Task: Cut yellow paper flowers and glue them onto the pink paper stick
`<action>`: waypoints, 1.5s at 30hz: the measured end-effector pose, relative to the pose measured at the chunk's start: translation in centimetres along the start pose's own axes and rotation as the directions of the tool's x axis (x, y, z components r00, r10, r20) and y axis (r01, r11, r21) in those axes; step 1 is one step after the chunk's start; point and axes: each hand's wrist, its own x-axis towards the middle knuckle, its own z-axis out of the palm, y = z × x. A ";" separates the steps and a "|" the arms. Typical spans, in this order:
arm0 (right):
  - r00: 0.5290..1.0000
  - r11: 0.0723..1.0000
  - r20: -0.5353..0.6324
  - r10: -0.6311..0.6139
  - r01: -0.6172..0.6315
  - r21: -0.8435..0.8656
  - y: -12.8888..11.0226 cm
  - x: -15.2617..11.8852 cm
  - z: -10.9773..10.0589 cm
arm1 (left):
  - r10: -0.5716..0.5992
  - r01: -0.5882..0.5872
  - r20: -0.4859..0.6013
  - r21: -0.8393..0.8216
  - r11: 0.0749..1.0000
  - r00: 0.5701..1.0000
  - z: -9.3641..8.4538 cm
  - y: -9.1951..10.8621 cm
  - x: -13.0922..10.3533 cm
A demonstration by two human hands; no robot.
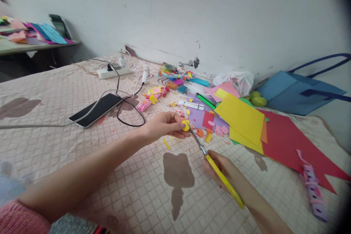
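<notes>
Between the thumb and fingers of my left hand (pixel 167 126) is a small yellow paper piece (pixel 186 125) with a rounded edge. My right hand (pixel 219 168) is wrapped round a pair of scissors (pixel 223 179) with yellow handles. The metal blades point up and left, and their tips meet the right edge of the yellow piece. Small paper scraps (pixel 200 132) in orange, pink and yellow lie just beyond the blades. A thin yellow strip (pixel 166 144) rests on the cloth below my left hand.
Yellow sheets (pixel 240 119) and red paper (pixel 290 146) lie at right, near a blue bag (pixel 298 91). A phone (pixel 95 109), cables and a power strip (pixel 113 72) are at left. Decorated pink paper rolls (pixel 150 102) sit behind my left hand; a purple one (pixel 314 190) lies far right.
</notes>
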 end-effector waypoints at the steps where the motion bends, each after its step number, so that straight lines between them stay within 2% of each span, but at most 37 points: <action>1: 1.000 1.000 0.001 0.005 -0.005 0.005 0.0 0.0 0.0 | -0.001 0.001 -0.003 -0.002 1.000 1.000 0.0 0.0 0.0; 10: 0.998 1.000 0.060 0.004 -0.003 -0.012 0.3 0.1 0.0 | -0.002 0.002 -0.014 -0.023 1.000 1.000 0.0 -0.2 -0.1; 19: 1.000 0.999 0.008 0.011 -0.010 -0.037 0.0 -0.1 0.0 | 0.003 -0.003 -0.009 -0.008 1.000 1.000 -0.2 -0.3 -0.1; 32: 1.000 0.999 -0.004 -0.002 0.002 -0.047 0.1 0.1 0.0 | 0.002 -0.002 0.000 0.003 1.000 1.000 -0.2 -0.1 -0.1; 36: 1.000 0.996 -0.006 -0.018 0.018 -0.086 -0.7 -0.2 -0.1 | 0.011 -0.011 0.007 0.013 1.000 1.000 -0.3 0.1 0.1; 40: 0.999 0.985 -0.016 -0.039 0.035 -0.168 -2.0 -0.1 -0.3 | 0.038 -0.038 0.008 0.034 0.999 0.999 -0.5 1.1 0.4; 45: 0.997 0.984 -0.028 -0.073 0.067 -0.164 -2.9 0.7 -0.3 | 0.067 -0.068 0.021 0.058 0.996 0.998 -0.9 2.2 0.7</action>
